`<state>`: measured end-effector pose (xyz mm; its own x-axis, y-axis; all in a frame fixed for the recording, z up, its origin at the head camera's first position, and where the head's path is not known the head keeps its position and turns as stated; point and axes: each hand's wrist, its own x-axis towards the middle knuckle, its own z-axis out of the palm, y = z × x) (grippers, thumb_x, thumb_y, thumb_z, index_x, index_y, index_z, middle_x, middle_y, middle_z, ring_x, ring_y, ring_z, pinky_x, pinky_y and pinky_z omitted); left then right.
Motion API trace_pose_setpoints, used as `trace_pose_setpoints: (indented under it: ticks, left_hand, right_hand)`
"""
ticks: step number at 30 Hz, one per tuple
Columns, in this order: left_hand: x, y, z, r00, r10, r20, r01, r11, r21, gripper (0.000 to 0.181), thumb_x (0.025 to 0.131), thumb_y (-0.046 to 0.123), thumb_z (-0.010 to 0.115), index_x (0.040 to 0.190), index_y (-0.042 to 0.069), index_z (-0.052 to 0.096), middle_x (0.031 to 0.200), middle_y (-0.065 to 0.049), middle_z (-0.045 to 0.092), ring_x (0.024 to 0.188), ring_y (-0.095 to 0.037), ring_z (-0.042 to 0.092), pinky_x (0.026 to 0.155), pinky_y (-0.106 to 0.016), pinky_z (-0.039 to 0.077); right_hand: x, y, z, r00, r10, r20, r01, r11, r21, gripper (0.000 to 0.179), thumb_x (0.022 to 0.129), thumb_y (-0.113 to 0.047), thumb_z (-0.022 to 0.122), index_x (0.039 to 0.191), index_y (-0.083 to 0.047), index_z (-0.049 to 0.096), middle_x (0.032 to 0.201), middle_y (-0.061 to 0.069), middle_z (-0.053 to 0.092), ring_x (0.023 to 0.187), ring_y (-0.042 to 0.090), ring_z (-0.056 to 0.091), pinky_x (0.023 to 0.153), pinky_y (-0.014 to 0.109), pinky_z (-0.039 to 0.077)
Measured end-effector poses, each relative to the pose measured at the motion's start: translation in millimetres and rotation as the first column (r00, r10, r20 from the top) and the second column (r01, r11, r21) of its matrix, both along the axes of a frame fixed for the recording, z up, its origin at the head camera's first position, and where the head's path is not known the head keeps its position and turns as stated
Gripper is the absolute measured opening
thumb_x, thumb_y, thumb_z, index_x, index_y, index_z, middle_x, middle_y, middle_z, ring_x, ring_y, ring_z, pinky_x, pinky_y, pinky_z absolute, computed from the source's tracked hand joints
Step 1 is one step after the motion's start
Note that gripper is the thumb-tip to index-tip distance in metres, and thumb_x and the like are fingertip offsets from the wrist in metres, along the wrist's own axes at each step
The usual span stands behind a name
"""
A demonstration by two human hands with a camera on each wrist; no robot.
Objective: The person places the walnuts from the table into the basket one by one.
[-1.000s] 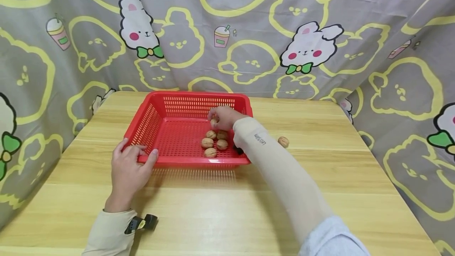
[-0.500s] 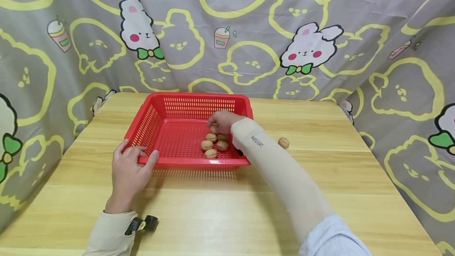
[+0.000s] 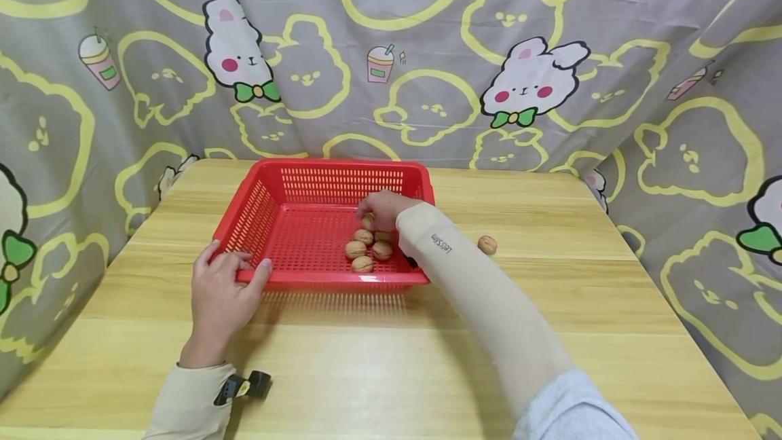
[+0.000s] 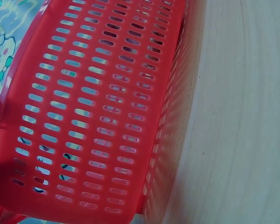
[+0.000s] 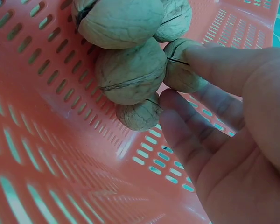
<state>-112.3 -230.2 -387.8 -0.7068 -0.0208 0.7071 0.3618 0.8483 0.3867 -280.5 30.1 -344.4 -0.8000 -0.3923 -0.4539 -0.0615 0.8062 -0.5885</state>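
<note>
A red slotted plastic basket (image 3: 305, 236) stands on the table. My left hand (image 3: 221, 297) grips its near left corner, thumb over the front rim. In the left wrist view the basket's outer wall (image 4: 95, 109) fills much of the picture, and only a sliver of the hand shows. Inside the basket, at the right, my right hand (image 3: 387, 208) pinches a walnut (image 5: 179, 74) between thumb and fingers, low beside the other walnuts. Several walnuts (image 3: 356, 250) lie clustered there on the slotted floor; the hand partly covers one. The held walnut touches its neighbours in the right wrist view.
One loose walnut (image 3: 487, 245) lies on the wooden table (image 3: 550, 304), right of the basket and beyond the right forearm. A grey patterned curtain (image 3: 427, 53) closes off the back and both sides. A black wrist camera (image 3: 247, 386) sits on the left sleeve.
The right hand, with its walnut, has come down slightly toward the clustered walnuts, then stayed nearly still over the last half second. The left hand keeps its place on the rim.
</note>
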Motion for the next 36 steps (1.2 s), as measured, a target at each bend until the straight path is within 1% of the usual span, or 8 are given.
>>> trace_pose_setpoints:
  ticks: [2, 5, 10, 13, 18, 22, 28, 36]
  left_hand:
    - [0.4, 0.0, 0.4, 1.000, 0.003, 0.006, -0.003, 1.000, 0.002, 0.036, 0.082, 0.030, 0.062, 0.067, -0.001, 0.053, 0.079, -0.024, 0.065, 0.079, -0.041, 0.062, 0.108, -0.050, 0.028]
    - [0.7, -0.2, 0.6, 1.000, 0.004, 0.011, -0.004, 1.000, 0.002, 0.035, 0.082, 0.029, 0.062, 0.067, -0.002, 0.054, 0.078, -0.024, 0.065, 0.079, -0.041, 0.062, 0.108, -0.050, 0.028]
    - [0.8, -1.0, 0.8, 1.000, 0.004, 0.015, -0.005, 1.000, 0.004, 0.035, 0.083, 0.029, 0.062, 0.067, -0.002, 0.053, 0.078, -0.024, 0.065, 0.079, -0.041, 0.062, 0.108, -0.050, 0.028]
    - [0.8, -1.6, 0.6, 1.000, 0.005, 0.016, -0.005, 1.000, 0.002, 0.036, 0.083, 0.030, 0.062, 0.067, -0.002, 0.053, 0.078, -0.024, 0.065, 0.079, -0.041, 0.062, 0.109, -0.050, 0.027]
    - [0.3, -2.0, -0.2, 1.000, 0.004, 0.014, -0.004, 1.000, 0.000, 0.037, 0.083, 0.031, 0.061, 0.068, -0.002, 0.053, 0.078, -0.024, 0.065, 0.079, -0.041, 0.062, 0.109, -0.049, 0.027]
    - [-0.3, -1.6, -0.7, 1.000, -0.001, 0.015, 0.001, 1.000, -0.002, 0.038, 0.084, 0.032, 0.060, 0.068, -0.002, 0.054, 0.077, -0.024, 0.065, 0.079, -0.041, 0.062, 0.109, -0.049, 0.027]
    - [0.8, -0.9, 0.2, 1.000, 0.003, 0.031, -0.003, 1.000, 0.008, 0.036, 0.083, 0.030, 0.062, 0.068, -0.002, 0.054, 0.080, -0.024, 0.066, 0.082, -0.041, 0.061, 0.110, -0.049, 0.026]
    - [1.1, 0.4, -0.1, 0.999, 0.018, 0.042, -0.019, 1.000, 0.016, 0.034, 0.081, 0.027, 0.064, 0.066, -0.002, 0.053, 0.080, -0.024, 0.066, 0.089, -0.044, 0.057, 0.109, -0.050, 0.026]
  right_hand:
    - [-0.3, -0.2, 0.9, 0.996, 0.074, -0.051, -0.072, 0.997, 0.037, 0.029, 0.090, -0.014, 0.062, 0.117, -0.023, 0.069, 0.115, -0.002, 0.057, 0.104, 0.018, 0.050, 0.088, 0.035, 0.045]
    - [-2.9, -1.7, 1.7, 0.963, 0.218, -0.159, -0.197, 0.970, 0.141, 0.030, 0.092, -0.012, 0.062, 0.120, -0.021, 0.068, 0.117, -0.002, 0.059, 0.104, 0.017, 0.052, 0.091, 0.032, 0.045]
    - [-7.8, -4.6, 1.2, 0.927, 0.308, -0.213, -0.256, 0.936, 0.243, 0.032, 0.094, -0.016, 0.061, 0.126, -0.019, 0.065, 0.119, 0.000, 0.061, 0.104, 0.015, 0.054, 0.093, 0.032, 0.046]
    - [-9.1, -5.1, 0.7, 0.917, 0.331, -0.221, -0.272, 0.927, 0.258, 0.032, 0.094, -0.016, 0.061, 0.127, -0.018, 0.064, 0.118, 0.001, 0.062, 0.103, 0.015, 0.054, 0.093, 0.031, 0.047]
    - [-9.0, -3.5, 2.2, 0.933, 0.300, -0.200, -0.256, 0.942, 0.220, 0.032, 0.094, -0.015, 0.061, 0.125, -0.018, 0.064, 0.117, 0.001, 0.060, 0.103, 0.016, 0.053, 0.090, 0.032, 0.047]
    - [-6.4, 0.0, 10.1, 0.935, 0.280, -0.219, -0.253, 0.957, 0.143, 0.031, 0.093, -0.016, 0.063, 0.124, -0.013, 0.063, 0.119, 0.005, 0.060, 0.107, 0.019, 0.054, 0.092, 0.034, 0.048]
    - [-9.8, 5.8, 16.6, 0.930, 0.239, -0.278, -0.249, 0.968, -0.002, 0.032, 0.094, -0.019, 0.062, 0.123, -0.007, 0.062, 0.117, 0.008, 0.063, 0.109, 0.020, 0.057, 0.092, 0.034, 0.049]
    - [-12.5, 20.6, 32.7, 0.916, 0.186, -0.357, -0.235, 0.967, -0.100, 0.031, 0.093, -0.022, 0.064, 0.121, -0.008, 0.063, 0.115, 0.006, 0.064, 0.109, 0.019, 0.058, 0.092, 0.036, 0.049]
